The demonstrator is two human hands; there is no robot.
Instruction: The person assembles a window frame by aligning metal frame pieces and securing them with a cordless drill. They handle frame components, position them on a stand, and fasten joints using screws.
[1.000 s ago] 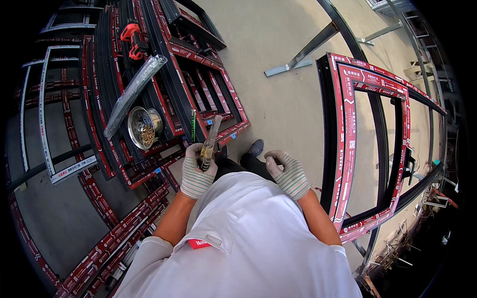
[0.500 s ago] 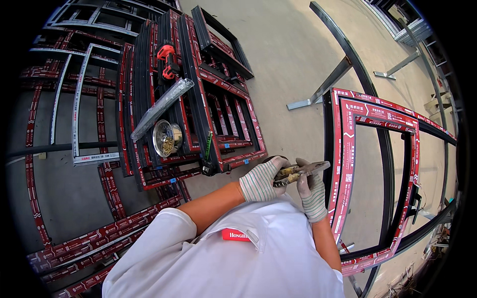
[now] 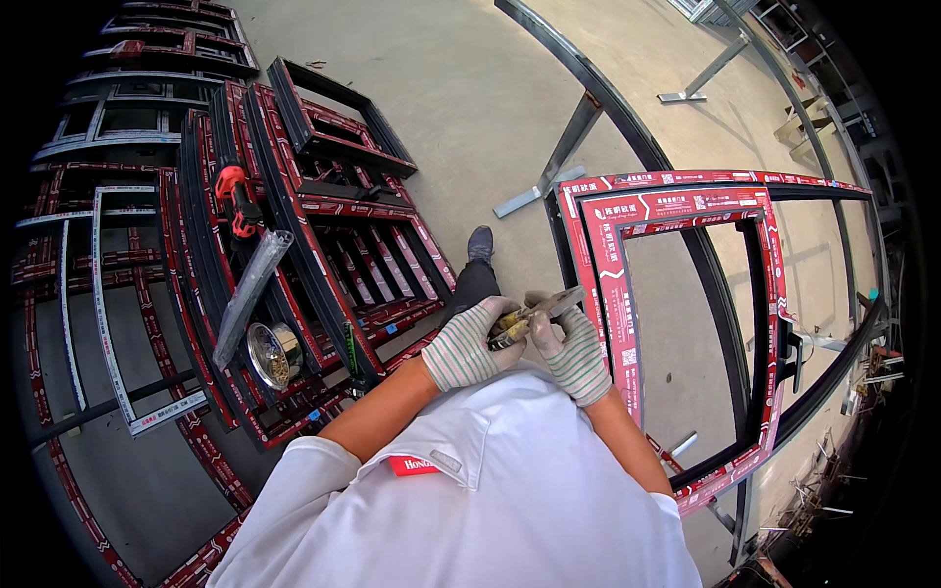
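Note:
Both of my hands wear white knit gloves with green stripes. My left hand [image 3: 466, 348] is closed around the yellow-and-black handles of a pair of pliers [image 3: 512, 327]. My right hand [image 3: 573, 355] has its fingers closed against the pliers near the metal jaws, which point up and right. Whether something small sits in the right fingers is hidden. Just right of my hands stands a window frame [image 3: 594, 257] covered in red printed film, with a smaller sash set in it. A dark handle [image 3: 792, 358] sits on its far right side.
Stacked dark frames [image 3: 333, 294] with red film stand at left. On them lie a red-and-black power tool [image 3: 237, 201], a clear-wrapped strip [image 3: 253, 297] and a steel bowl [image 3: 290, 343] of small brass-coloured pieces. A metal stand [image 3: 567, 157] supports the right-hand frame. My shoe [image 3: 480, 245] rests on the floor.
The stacked frames have shifted left and the window frame now lies nearer my hands in the view. My shoe has come into sight. Both hands remain on the pliers.

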